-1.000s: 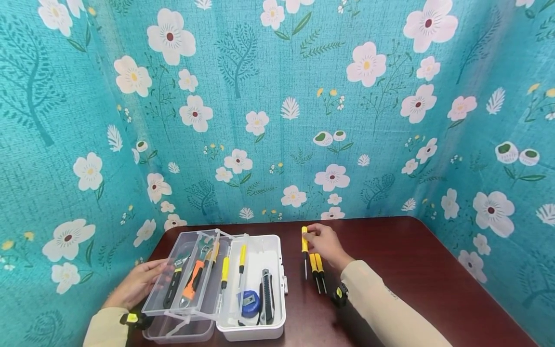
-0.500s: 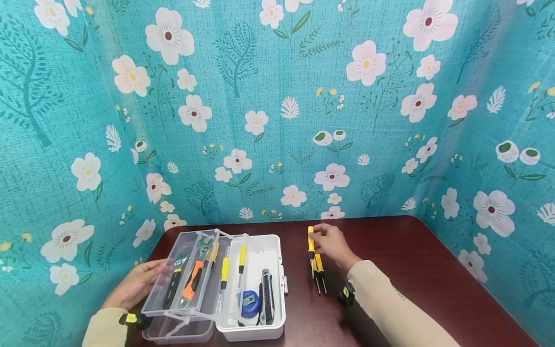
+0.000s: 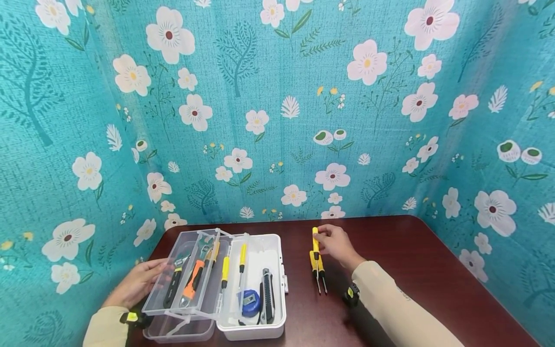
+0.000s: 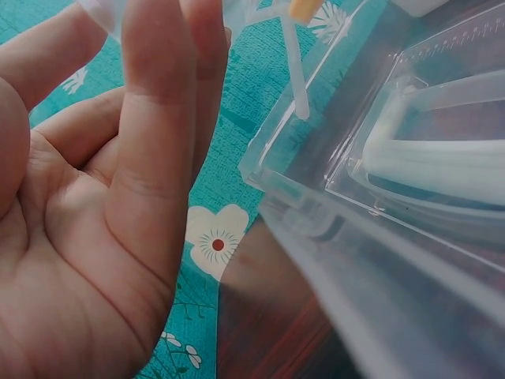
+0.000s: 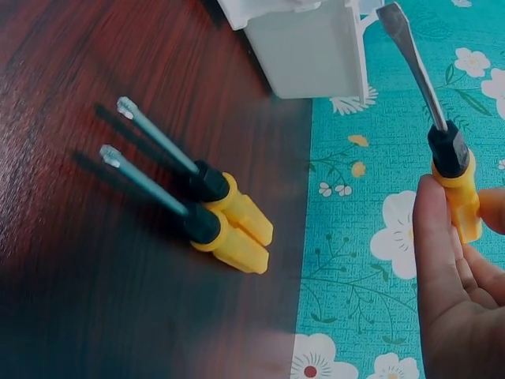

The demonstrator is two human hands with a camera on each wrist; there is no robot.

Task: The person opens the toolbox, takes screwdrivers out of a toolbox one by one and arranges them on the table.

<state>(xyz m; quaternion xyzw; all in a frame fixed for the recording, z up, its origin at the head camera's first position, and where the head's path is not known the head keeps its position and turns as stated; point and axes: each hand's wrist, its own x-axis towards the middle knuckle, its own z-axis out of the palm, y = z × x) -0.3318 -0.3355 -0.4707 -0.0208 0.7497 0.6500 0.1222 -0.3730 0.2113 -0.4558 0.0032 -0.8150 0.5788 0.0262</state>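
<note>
My right hand [image 3: 340,246] pinches a screwdriver [image 3: 315,236] by its yellow handle, shaft hanging down in the head view. Its flat tip [image 5: 396,20] shows in the right wrist view. Two more yellow-handled screwdrivers [image 5: 237,251] lie side by side on the dark table, apart from the held one. My left hand [image 3: 136,282] holds the left edge of a clear tray [image 3: 187,238] on the opened toolbox. The left fingertips are partly cut off in the left wrist view. An adjustable wrench [image 3: 172,289] and an orange-handled tool [image 3: 192,284] lie in the tray.
The white toolbox base [image 3: 253,333] contains a blue tape measure [image 3: 249,303] and a utility knife [image 3: 268,296]. Two yellow screwdrivers [image 3: 224,270] stand by its left side. The clear lid [image 3: 178,332] lies folded out beneath the tray. Floral cloth [image 3: 277,120] surrounds the table [image 3: 381,250].
My right hand has moved a little to the right with the screwdriver, which now overlaps the two on the table in the head view. My left hand has stayed on the tray.
</note>
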